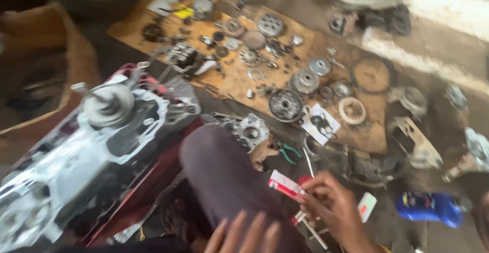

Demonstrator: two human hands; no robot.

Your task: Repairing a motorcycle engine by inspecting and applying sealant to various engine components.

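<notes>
Your right hand (331, 207) pinches a small red-and-white tube (286, 185), crumpled, tilted. Your left hand (244, 232) rests released, fingers spread, on your knee (224, 176).

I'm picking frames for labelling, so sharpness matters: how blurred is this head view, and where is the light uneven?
Head view: motion blur smears the whole frame; the engine case and the parts on the cardboard have soft edges. The right hand holding a red-and-white tube is a little clearer; the left hand is cut by the bottom edge. Bright sunlight bands the floor at top right; the upper left is dark.
</notes>
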